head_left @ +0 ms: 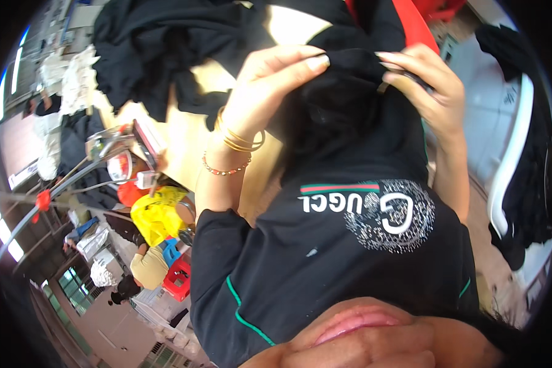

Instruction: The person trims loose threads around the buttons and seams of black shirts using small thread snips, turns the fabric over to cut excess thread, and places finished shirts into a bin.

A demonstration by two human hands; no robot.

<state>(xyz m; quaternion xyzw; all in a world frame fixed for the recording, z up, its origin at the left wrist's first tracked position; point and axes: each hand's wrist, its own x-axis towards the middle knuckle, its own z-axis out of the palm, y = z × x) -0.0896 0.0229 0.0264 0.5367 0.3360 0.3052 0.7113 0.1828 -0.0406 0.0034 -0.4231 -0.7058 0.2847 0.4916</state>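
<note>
A piece of black cloth (pixel 340 101) is held up in front of my chest, its upper edge stretched between both hands. My left hand (pixel 270 83), with gold bangles and a beaded bracelet at the wrist, pinches that edge between thumb and fingers. At the other end my right hand (pixel 426 86) is closed, its fingertips against the cloth. A small dark tool (pixel 418 80) lies within the right hand, and something brass-coloured shows by the thumb tip; its exact kind is hidden by the fingers.
More black cloth (pixel 159 46) lies heaped on a light wooden table (pixel 187 144). A yellow plastic bag (pixel 159 214) hangs at left, near a metal stand with cables. A red stool (pixel 178 279) and a co-worker in a tan top (pixel 148 268) are farther left. Dark cloth hangs by a white curved edge (pixel 512 159) at right.
</note>
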